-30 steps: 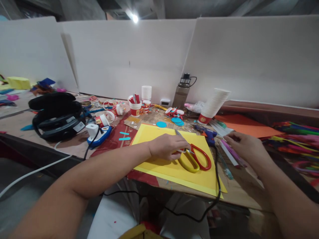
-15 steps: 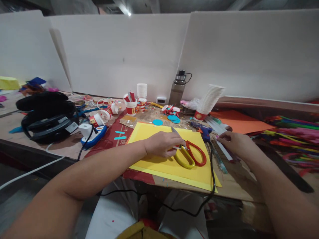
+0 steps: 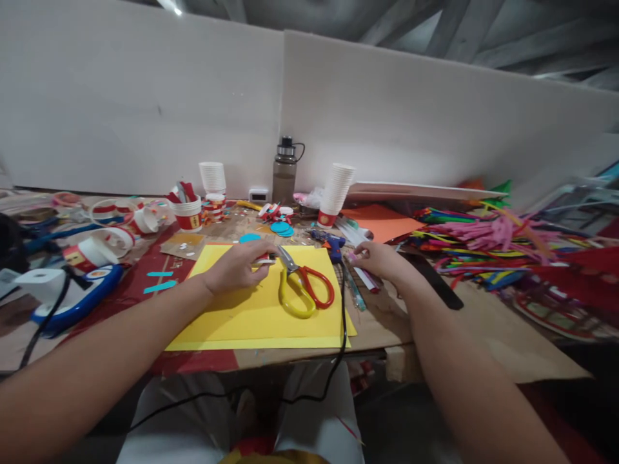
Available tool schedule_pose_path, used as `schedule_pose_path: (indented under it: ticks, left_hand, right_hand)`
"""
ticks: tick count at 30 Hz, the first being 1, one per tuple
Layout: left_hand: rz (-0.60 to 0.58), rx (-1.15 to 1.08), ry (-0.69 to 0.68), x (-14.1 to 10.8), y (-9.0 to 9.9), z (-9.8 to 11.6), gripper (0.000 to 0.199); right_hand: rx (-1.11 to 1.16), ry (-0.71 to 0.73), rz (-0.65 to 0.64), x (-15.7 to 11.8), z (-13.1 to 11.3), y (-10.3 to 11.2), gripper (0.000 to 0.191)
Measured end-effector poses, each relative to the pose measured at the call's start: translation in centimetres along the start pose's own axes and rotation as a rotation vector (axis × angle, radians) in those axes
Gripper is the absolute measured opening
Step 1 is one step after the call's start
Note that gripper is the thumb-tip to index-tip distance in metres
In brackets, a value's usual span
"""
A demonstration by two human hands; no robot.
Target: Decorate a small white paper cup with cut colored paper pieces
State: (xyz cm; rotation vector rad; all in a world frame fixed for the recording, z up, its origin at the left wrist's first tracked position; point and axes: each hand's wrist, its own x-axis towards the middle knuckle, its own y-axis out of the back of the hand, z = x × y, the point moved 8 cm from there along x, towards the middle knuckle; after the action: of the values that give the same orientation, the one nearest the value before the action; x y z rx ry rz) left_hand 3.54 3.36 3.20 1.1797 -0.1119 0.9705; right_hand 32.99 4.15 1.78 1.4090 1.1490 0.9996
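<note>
My left hand (image 3: 242, 265) is closed on a small white and red piece (image 3: 264, 260), like part of a paper cup, above the yellow paper sheets (image 3: 227, 322). Just right of it lie scissors (image 3: 284, 299) with one yellow and one red handle, blades pointing away. My right hand (image 3: 382, 263) is low over long white strips (image 3: 368, 281) right of the paper. Its thumb and finger are pinched at a small pinkish bit, too small to name. A blue glue gun (image 3: 334, 247) with a black cord lies between the hands.
Stacked paper cups (image 3: 337, 187) and a dark bottle (image 3: 284, 177) stand at the back. Blue paper discs (image 3: 282, 229) lie before them. Colourful pipe cleaners (image 3: 483, 235) heap at right. A white plug on a blue power strip (image 3: 91, 303) sits left. The cord (image 3: 342, 322) crosses the table edge.
The view has turned to the right. My left hand has drawn leftward off the scissors, which now lie uncovered, with the small piece still in it. My right hand stays by the strips.
</note>
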Motion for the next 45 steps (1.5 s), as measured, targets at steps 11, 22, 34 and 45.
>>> schedule_pose_path:
  ticks: [11, 22, 34, 45]
  left_hand:
    - [-0.021, 0.080, -0.007, -0.3, -0.5, -0.5, 0.030]
    - [-0.019, 0.105, 0.033, -0.5, -0.5, -1.2, 0.029]
    - [0.023, -0.040, 0.119, -0.3, -0.3, -1.0, 0.028]
    - [0.724, -0.885, 0.582, -1.5, 4.0, -7.8, 0.028]
  right_hand:
    - [0.043, -0.045, 0.104, 0.1, 2.0, 1.2, 0.026]
    - [0.106, -0.223, 0.460, -0.2, 7.2, 5.6, 0.032]
    - [-0.188, -0.136, -0.054, -1.0, 5.2, 1.3, 0.034]
    - [-0.165, -0.147, 0.101, -0.6, 5.3, 2.2, 0.038]
